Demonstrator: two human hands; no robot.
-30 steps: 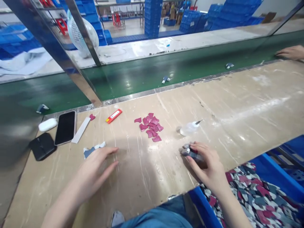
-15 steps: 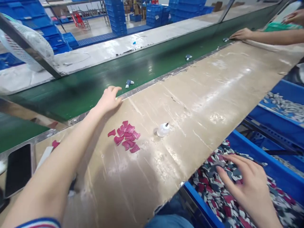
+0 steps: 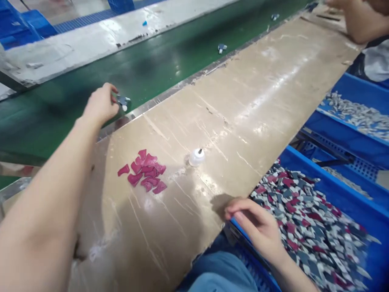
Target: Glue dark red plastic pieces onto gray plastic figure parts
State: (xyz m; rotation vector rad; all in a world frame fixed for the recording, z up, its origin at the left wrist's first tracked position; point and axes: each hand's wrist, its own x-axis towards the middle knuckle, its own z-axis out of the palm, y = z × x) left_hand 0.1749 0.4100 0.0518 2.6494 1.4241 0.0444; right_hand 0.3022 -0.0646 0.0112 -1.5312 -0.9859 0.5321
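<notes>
My left hand (image 3: 102,103) reaches over the near edge of the green conveyor belt (image 3: 179,65). Its fingertips pinch the side of a small dark-grey and white piece (image 3: 123,102). My right hand (image 3: 258,227) is at the front edge of the tan work table (image 3: 194,215), fingers curled with the thumb against them; what they hold, if anything, is hidden. Beside it, a blue bin (image 3: 331,174) carries many mixed maroon, grey and white pieces (image 3: 306,227). A loose pile of maroon pieces (image 3: 148,170) lies on the table, left of a small white bottle (image 3: 197,157) with a dark tip.
More grey-white pieces ride the belt, one mid-belt (image 3: 222,48) and another farther up (image 3: 275,17). A co-worker's arm (image 3: 361,20) rests at the table's far end. A second blue bin (image 3: 361,93) with whitish pieces stands at the right. A pale ledge (image 3: 100,32) runs behind the belt.
My left hand has moved from the belt's edge onto the grey-white piece, fingers closing. My right hand has come up out of the bin to the table edge and closed. The view has tilted down.
</notes>
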